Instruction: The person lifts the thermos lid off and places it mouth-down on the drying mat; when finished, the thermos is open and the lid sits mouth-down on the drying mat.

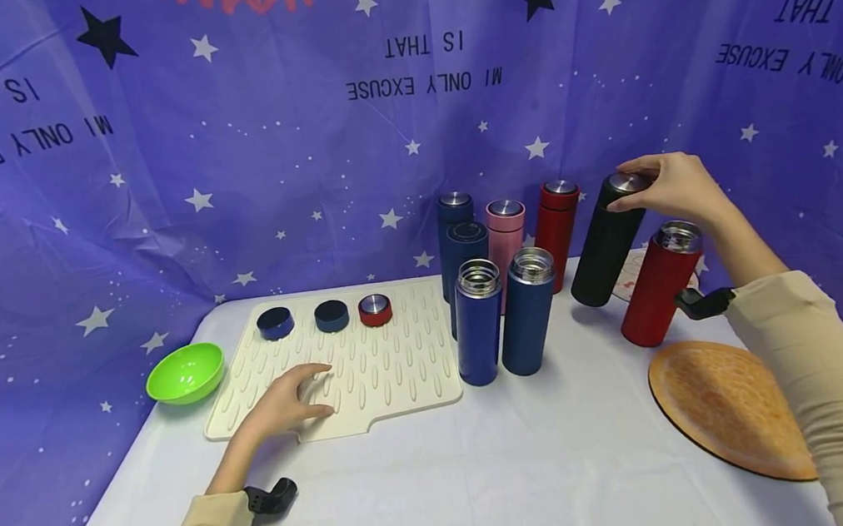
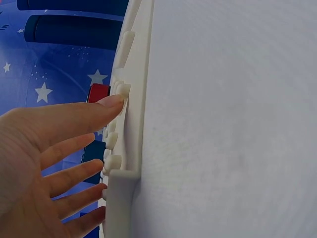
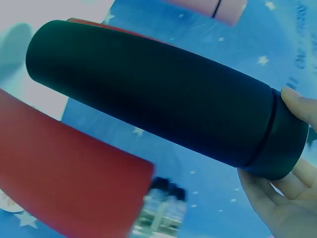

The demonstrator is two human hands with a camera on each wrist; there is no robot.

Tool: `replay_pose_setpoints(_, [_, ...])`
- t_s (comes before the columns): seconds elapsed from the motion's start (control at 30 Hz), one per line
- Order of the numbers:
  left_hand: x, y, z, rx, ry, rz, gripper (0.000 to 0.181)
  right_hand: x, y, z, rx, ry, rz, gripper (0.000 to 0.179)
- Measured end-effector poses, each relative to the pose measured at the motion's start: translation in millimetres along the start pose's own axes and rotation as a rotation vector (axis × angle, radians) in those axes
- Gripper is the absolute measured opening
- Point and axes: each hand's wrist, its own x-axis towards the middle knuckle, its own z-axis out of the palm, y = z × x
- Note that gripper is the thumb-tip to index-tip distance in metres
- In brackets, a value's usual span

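Note:
My right hand (image 1: 674, 189) grips the capped top of a black thermos flask (image 1: 601, 247) at the back right; in the right wrist view thumb and fingers wrap the lid (image 3: 290, 139). Just in front of it stands an uncapped red flask (image 1: 660, 288). My left hand (image 1: 287, 404) is over the front part of a white ridged mat (image 1: 400, 357), fingers spread and nothing between them. Behind that hand, a blue lid (image 1: 275, 323), a dark teal lid (image 1: 332, 316) and a red lid (image 1: 375, 310) lie on the mat.
Two uncapped blue flasks (image 1: 480, 325) stand right of the mat. Behind them are capped flasks: two dark blue, a pink one (image 1: 507, 235) and a red one (image 1: 558, 238). A green bowl (image 1: 186, 374) sits far left, a round brown mat (image 1: 731, 407) at right. A purple cloth (image 1: 307, 164) hangs behind.

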Motion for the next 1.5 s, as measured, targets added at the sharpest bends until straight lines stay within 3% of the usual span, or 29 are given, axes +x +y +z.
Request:
replay_pose_setpoints(0.47, [-0.8,2.7,-0.6,-0.006,-0.004,-0.013,0.068,-53.1,-27.0,-25.0,0.062,0.088,0.019,0.074])
replay_pose_setpoints(0.77, [0.5,0.6,0.0,0.002,0.0,-0.015,0.068,-94.6,-35.2,-27.8,0.172,0.147,-0.04,0.064])
replay_pose_setpoints(1.2, [-0.5,3.4,-0.5,-0.007,0.004,-0.008,0.066,-144.6,-54.9,-9.7,0.399,0.153,-0.13,0.066])
replay_pose_setpoints(1.5, [-1.2,3.3,0.1,-0.021,0.004,-0.011,0.066,-166.4,-73.2,20.3,0.435,0.139,-0.307,0.072])
